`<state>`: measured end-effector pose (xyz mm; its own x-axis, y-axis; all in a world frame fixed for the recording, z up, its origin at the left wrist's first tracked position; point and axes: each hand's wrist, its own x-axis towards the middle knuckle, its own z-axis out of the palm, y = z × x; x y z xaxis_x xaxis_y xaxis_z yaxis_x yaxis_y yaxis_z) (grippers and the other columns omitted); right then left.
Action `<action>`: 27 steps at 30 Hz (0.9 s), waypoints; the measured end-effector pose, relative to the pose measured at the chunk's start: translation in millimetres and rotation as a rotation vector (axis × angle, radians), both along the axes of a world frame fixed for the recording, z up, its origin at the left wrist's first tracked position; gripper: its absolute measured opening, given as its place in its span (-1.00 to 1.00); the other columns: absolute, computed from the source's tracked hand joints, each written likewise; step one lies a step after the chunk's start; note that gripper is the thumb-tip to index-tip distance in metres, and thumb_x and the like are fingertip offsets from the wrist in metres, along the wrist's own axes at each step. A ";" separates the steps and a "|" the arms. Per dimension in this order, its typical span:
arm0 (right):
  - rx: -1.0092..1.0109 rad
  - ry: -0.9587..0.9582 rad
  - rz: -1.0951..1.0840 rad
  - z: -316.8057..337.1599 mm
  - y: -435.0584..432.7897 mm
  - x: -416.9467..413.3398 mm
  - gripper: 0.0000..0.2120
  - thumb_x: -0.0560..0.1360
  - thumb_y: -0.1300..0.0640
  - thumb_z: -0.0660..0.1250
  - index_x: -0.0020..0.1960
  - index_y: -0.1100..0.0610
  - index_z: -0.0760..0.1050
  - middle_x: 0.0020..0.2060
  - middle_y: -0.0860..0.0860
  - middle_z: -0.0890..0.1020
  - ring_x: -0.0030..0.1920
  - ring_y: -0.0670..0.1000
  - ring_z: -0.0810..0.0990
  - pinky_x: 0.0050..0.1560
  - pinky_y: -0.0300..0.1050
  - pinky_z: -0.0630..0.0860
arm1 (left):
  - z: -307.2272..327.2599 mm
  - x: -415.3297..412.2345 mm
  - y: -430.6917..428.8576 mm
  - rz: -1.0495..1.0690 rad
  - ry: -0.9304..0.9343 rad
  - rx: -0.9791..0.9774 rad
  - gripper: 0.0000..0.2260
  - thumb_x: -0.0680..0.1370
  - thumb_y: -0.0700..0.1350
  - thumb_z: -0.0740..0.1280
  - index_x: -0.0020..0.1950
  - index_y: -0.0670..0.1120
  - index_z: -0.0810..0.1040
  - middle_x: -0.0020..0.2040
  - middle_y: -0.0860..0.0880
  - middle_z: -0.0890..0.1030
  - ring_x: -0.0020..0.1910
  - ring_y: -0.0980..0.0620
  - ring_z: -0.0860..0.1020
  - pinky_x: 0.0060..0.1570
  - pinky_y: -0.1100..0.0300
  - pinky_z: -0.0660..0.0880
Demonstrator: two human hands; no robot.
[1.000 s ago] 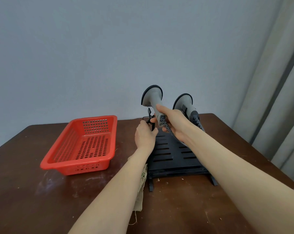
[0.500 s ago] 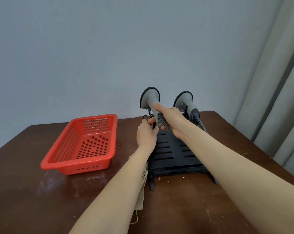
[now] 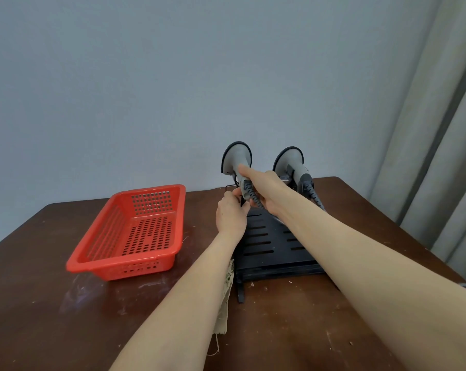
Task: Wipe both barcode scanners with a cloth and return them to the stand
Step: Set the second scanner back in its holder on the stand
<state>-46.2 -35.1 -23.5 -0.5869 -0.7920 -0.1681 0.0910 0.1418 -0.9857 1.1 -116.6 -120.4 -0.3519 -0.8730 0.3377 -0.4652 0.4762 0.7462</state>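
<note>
We see the right hand (image 3: pixel 267 190) reaching out over the stand (image 3: pixel 266 243), its fingers (image 3: pixel 244 171) wrapped round the grey handle of the left scanner (image 3: pixel 236 158), with the forefinger laid up along the neck. That scanner is upright, its dark-rimmed head turned to the wall (image 3: pixel 173 76), at the stand's far left corner. We cannot tell whether it is seated in its holder or held just above it. Its coiled cable (image 3: pixel 254 197) runs down under the palm.

The left hand (image 3: pixel 230 216) is just below, and its fingers (image 3: pixel 236 193) are curled on the black upright of the stand beneath the scanner, touching the right hand.

The right scanner (image 3: pixel 290 159) sits in the stand beside the first, free of both hands, and its cable trails down behind the right forearm.

The stand is a black slotted rack near the far edge of the counter (image 3: pixel 66 330), towards the far right corner. The cloth (image 3: pixel 224 306), a frayed beige strip, lies flat on the counter against the stand's left side, mostly hidden under the left forearm.

A red basket (image 3: pixel 124 265) sits towards the far left corner, well apart from the stand. A pale curtain (image 3: pixel 440 129) hangs beyond the right edge
</note>
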 end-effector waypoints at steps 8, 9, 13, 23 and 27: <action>0.028 -0.007 -0.030 -0.7 -3.9 -0.6 -0.64 0.48 -0.07 0.40 -0.05 0.26 0.49 -0.06 0.22 0.68 -0.46 -0.01 0.53 -0.57 -0.27 0.43 | 2.3 1.8 2.3 -0.013 -0.024 0.004 -0.75 0.51 -0.06 0.35 0.07 -0.19 0.47 -0.04 -0.11 0.58 -0.04 -0.10 0.55 -0.22 0.13 0.41; 0.030 -0.007 -0.032 -1.1 -3.9 -0.6 -0.65 0.48 -0.05 0.40 -0.08 0.25 0.48 -0.07 0.23 0.68 -0.47 -0.01 0.53 -0.56 -0.27 0.43 | 2.9 2.4 2.9 -0.015 -0.029 0.002 -0.76 0.51 -0.06 0.34 0.05 -0.20 0.48 -0.04 -0.11 0.58 -0.04 -0.10 0.55 -0.23 0.13 0.40; 0.018 -0.022 -0.038 -6.5 -0.5 1.4 -0.70 0.48 0.02 0.42 -0.19 0.24 0.46 -0.28 0.15 0.62 -0.55 -0.06 0.52 -0.58 -0.28 0.46 | 7.8 5.8 10.1 -0.002 -0.060 0.008 -0.79 0.53 -0.12 0.32 0.02 -0.25 0.42 -0.03 -0.19 0.56 -0.04 -0.17 0.53 -0.25 0.09 0.37; 0.041 -0.113 -0.031 -11.2 -1.5 0.9 -0.67 0.46 -0.05 0.43 -0.14 0.23 0.50 -0.31 0.12 0.59 -0.41 -0.01 0.53 -0.49 -0.23 0.51 | 16.0 8.5 13.6 -0.003 -0.116 0.032 -0.83 0.54 -0.18 0.26 0.05 -0.24 0.39 0.04 -0.22 0.54 0.01 -0.18 0.50 -0.21 0.08 0.37; 0.052 -0.101 -0.019 -7.0 1.6 0.9 -0.66 0.50 -0.07 0.38 -0.08 0.24 0.50 -0.30 0.10 0.58 -0.47 -0.04 0.50 -0.56 -0.28 0.46 | 18.2 11.5 9.1 -0.024 -0.163 0.029 -0.74 0.52 -0.09 0.31 0.10 -0.23 0.40 0.08 -0.17 0.54 0.05 -0.14 0.51 -0.18 0.08 0.40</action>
